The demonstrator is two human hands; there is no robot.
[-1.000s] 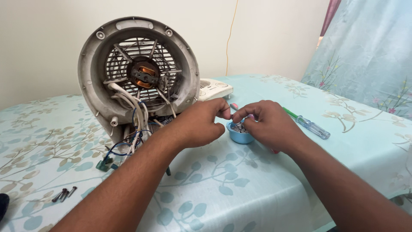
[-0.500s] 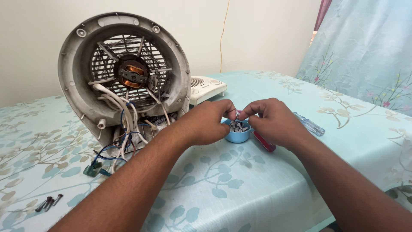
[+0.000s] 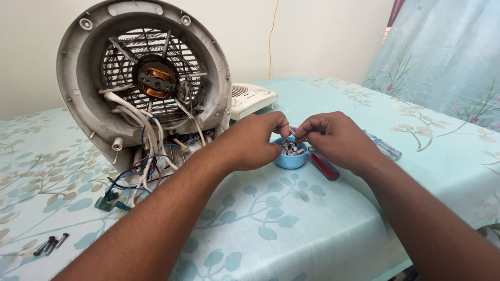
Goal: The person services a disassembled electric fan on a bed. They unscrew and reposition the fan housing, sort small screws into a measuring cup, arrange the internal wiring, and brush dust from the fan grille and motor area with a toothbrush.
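Note:
A small blue cup (image 3: 289, 161) holding several little grey screws (image 3: 290, 149) stands on the floral tablecloth (image 3: 271, 229). My left hand (image 3: 250, 143) rests against the cup's left rim, with the thumb on its side and the fingers curled over the top. My right hand (image 3: 337, 139) is at the cup's right side. Its fingertips are pinched together just above the screws, and I cannot see whether they hold one. A red-handled screwdriver (image 3: 325, 166) lies beside the cup, partly under my right hand.
An opened grey round fan heater housing (image 3: 143, 83) stands at the left, motor and loose wires (image 3: 136, 174) exposed. A white cover (image 3: 251, 98) lies behind it. A clear-handled screwdriver (image 3: 384, 148) lies at the right, dark screws (image 3: 51, 244) at the near left, a curtain (image 3: 442, 57) beyond.
Both hands have stayed at the blue cup, fingers working over the screws. The view has shifted so the housing sits further left, and the red-handled screwdriver now shows beside the cup.

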